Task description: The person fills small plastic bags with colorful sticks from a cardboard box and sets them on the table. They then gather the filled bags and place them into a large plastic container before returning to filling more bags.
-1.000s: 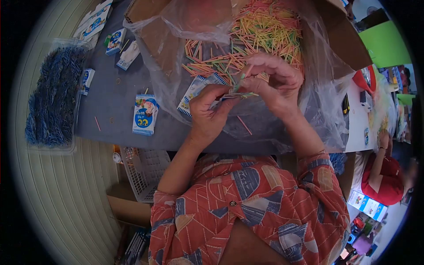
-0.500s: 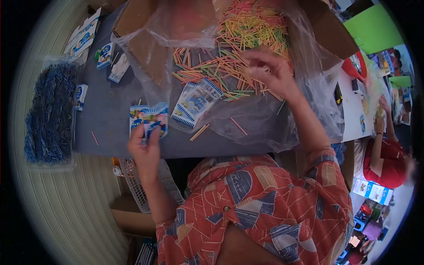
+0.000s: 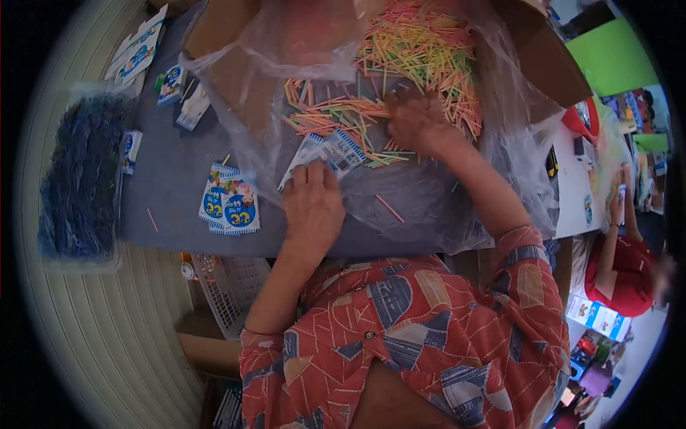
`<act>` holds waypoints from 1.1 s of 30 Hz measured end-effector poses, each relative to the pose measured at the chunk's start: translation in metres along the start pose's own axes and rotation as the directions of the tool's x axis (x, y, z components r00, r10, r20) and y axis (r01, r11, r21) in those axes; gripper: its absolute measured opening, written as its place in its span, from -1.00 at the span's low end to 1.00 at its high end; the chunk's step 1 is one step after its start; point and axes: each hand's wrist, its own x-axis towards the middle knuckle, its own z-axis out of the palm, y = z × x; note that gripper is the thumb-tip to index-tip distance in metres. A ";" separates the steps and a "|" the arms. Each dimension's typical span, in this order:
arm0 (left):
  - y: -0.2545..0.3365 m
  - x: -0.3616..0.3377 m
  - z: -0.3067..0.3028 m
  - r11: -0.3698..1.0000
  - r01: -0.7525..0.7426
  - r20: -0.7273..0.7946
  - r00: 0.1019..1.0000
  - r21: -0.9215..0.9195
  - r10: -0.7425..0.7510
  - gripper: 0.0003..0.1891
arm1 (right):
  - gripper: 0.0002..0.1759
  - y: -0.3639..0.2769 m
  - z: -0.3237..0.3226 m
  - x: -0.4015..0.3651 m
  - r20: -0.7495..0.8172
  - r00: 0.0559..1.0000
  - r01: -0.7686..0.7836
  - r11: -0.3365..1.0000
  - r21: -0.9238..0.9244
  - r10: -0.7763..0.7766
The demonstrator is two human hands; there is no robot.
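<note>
Packets (image 3: 344,151) overlapped at 12 o'clock of left hand (image 3: 312,211) could be lifted double; right hand (image 3: 421,123) among sticks (image 3: 418,46); grips unclear.

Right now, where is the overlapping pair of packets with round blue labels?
In the head view, the overlapping pair of packets lies on the grey table, between the tray of blue strands and the left hand.
</note>
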 end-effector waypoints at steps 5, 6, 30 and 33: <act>-0.012 -0.009 -0.013 0.973 0.026 -0.080 0.996 -0.230 -0.045 -0.77 | -0.63 0.007 0.023 0.005 -0.160 0.979 0.106 0.989 -0.107 -0.123; -0.016 -0.011 -0.017 0.975 0.039 -0.079 0.995 -0.218 -0.057 -0.77 | -0.63 0.014 0.020 0.008 -0.163 0.977 0.123 0.987 -0.102 -0.138; -0.036 0.005 -0.018 0.878 0.030 -0.064 0.996 -0.477 -0.068 -0.88 | -0.74 0.045 0.032 0.025 -0.141 0.980 0.160 -0.135 0.978 0.138; -0.034 0.002 -0.016 0.847 -0.004 -0.192 0.974 -0.532 -0.116 -0.89 | -0.72 0.065 0.002 0.011 -0.182 0.982 0.135 0.496 0.857 0.047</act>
